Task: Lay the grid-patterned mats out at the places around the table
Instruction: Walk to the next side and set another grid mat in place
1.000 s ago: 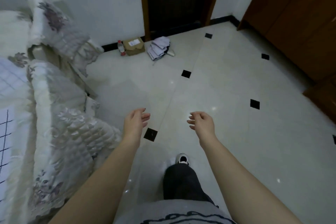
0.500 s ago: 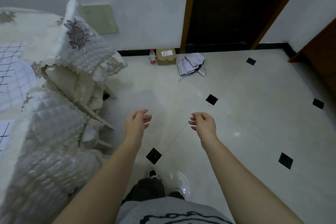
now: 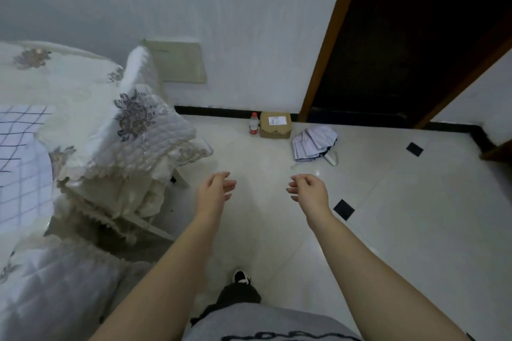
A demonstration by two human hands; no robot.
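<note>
A white mat with a dark grid pattern (image 3: 19, 163) lies on the table (image 3: 55, 83) at the far left edge, partly cut off by the frame. The table wears a cream cloth with grey flower embroidery. My left hand (image 3: 214, 191) and my right hand (image 3: 309, 191) hang in front of me over the floor, well to the right of the table. Both have loosely curled fingers and hold nothing.
A chair with a quilted cream cover (image 3: 130, 133) stands between me and the table; another covered seat (image 3: 50, 285) is at lower left. By the wall sit a cardboard box (image 3: 275, 124), a small bottle (image 3: 253, 123) and a folded umbrella (image 3: 314, 144). A dark doorway (image 3: 401, 36) opens at right.
The view has swung left and up: the chair, table and wall slid rightwards into the frame. My hands keep the same pose, empty, in front of me.
</note>
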